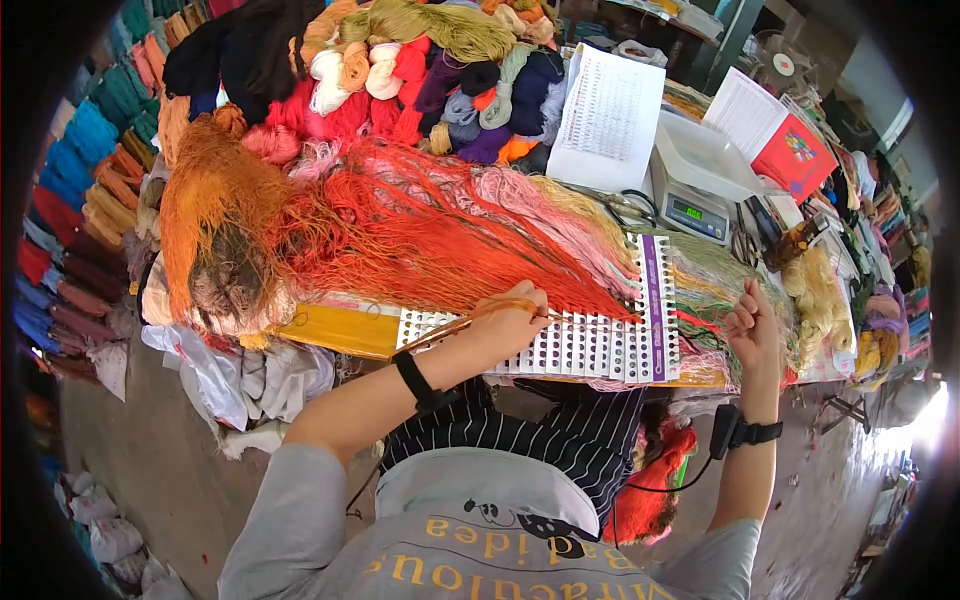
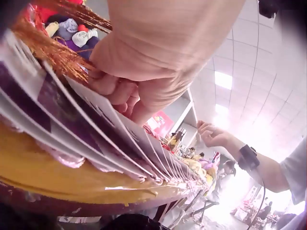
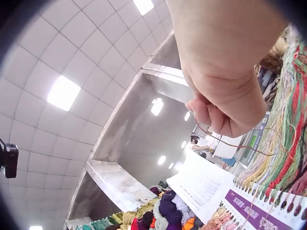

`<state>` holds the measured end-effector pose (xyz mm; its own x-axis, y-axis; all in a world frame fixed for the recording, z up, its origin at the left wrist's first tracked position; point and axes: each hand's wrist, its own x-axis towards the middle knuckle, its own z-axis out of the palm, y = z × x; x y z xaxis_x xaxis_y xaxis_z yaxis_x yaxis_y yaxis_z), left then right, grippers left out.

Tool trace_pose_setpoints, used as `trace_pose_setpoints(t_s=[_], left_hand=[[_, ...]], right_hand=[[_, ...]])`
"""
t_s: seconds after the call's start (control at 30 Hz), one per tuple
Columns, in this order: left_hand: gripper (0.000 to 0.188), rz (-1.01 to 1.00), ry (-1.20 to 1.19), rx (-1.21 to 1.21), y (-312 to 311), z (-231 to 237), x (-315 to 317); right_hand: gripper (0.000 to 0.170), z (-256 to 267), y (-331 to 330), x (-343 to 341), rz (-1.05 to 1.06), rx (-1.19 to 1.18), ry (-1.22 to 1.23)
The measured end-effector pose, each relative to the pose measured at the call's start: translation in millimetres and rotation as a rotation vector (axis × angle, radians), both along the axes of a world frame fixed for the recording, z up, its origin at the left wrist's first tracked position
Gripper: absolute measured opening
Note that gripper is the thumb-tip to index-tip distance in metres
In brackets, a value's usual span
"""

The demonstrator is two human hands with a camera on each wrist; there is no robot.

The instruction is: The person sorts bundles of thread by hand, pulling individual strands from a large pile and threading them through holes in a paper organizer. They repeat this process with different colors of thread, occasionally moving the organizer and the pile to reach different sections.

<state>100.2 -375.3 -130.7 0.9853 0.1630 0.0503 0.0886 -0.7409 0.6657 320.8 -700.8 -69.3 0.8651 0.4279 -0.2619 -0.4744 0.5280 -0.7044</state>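
White cards with rows of punched holes and a purple strip lie along the table's front edge, red-orange threads spread behind them. My left hand grips a bundle of brown-orange strands above the cards, fingers curled; in the left wrist view the hand is against the upright card edges. My right hand is raised to the right of the cards. In the right wrist view its curled fingers pinch a thin brown thread, which trails down toward the cards.
Skeins of coloured yarn are heaped at the back. A printed sheet, a scale, scissors and a red booklet lie at the back right. White plastic bags hang at the left front edge.
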Motion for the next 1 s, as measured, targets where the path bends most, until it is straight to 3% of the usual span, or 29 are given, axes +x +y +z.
trace_pose_setpoints(t_s=[0.37,0.5,0.73,0.77,0.87,0.93,1.0], left_hand=[[0.016,0.025,-0.110,0.162,10,-3,-4],[0.013,0.191,-0.170,0.275,42,20,-29],[0.010,0.373,-0.247,0.279,98,27,-72],[0.010,0.391,-0.267,0.270,102,27,-77],[0.010,0.413,-0.333,0.288,117,17,-89],[0.010,0.437,-0.273,0.292,120,13,-97],[0.010,0.410,-0.239,0.389,118,10,-102]], right_hand=[[0.019,9,-16,-11,0.057,0.265,0.048],[0.025,11,-32,-5,0.113,0.514,-0.035],[0.027,17,-33,-14,0.113,0.671,-0.231],[0.023,18,-29,-16,0.186,0.712,-0.249],[0.020,19,-24,-19,0.074,0.696,-0.251],[0.018,16,-25,-15,0.184,0.708,-0.269],[0.018,17,-22,-18,-0.007,0.444,-0.255]])
